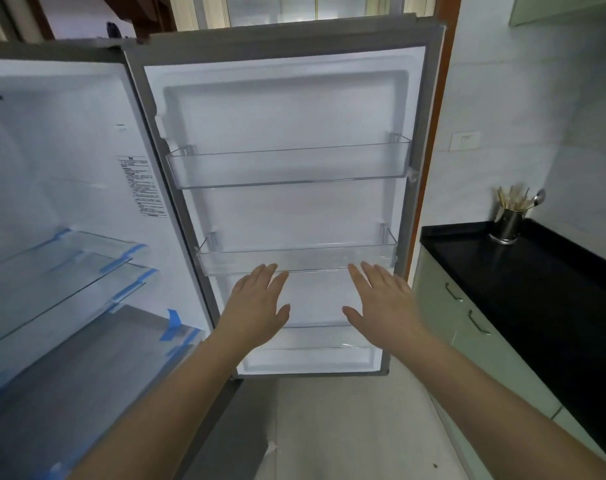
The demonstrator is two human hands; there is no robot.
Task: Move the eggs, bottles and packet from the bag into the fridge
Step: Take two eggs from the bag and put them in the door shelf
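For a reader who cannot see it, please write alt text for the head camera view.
Two empty open hands, the left hand and right hand, reach toward the open fridge door, just below its empty middle door shelf. The top door shelf and the glass shelves inside the fridge at left also look empty. A black counter with a utensil holder is at right.

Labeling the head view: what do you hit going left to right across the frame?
Glass fridge shelves → label sticker → open fridge door → wall switch → utensil holder on the black counter. Both hands skipped: they overlap the door.
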